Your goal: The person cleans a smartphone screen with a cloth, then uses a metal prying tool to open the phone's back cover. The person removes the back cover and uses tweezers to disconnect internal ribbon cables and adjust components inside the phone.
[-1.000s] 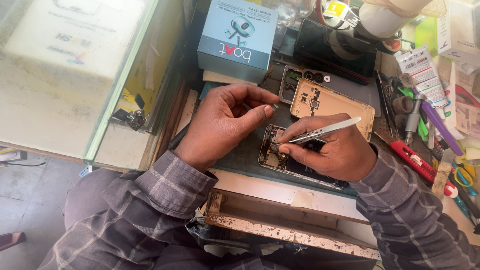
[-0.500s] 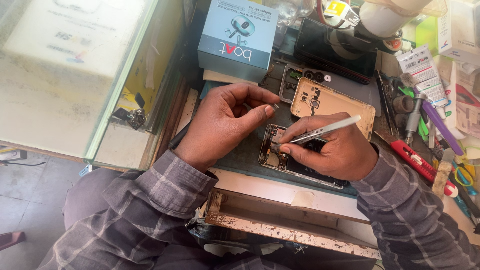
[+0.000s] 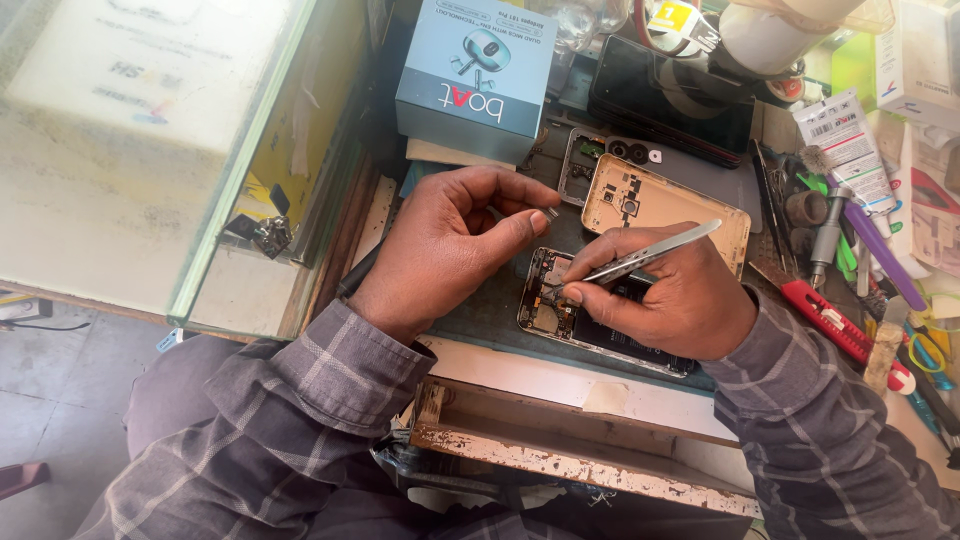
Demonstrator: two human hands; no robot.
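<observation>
Steel tweezers (image 3: 640,258) pinched in right hand (image 3: 672,300), tips on opened phone (image 3: 575,318); left hand (image 3: 440,250) fingertips pinching tiny part

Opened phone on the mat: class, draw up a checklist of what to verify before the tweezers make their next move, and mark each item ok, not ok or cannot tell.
1. Tweezers gripped firmly in the right hand: ok.
2. Tweezer tips over the phone, at its upper end: ok.
3. Small part pinched in the left hand fingertips: cannot tell what it is; too small.
4. Back cover set apart from the phone, beside it: ok.
5. Phone lying flat on the mat: ok.
6. Whether the tips touch a component: cannot tell.
</observation>
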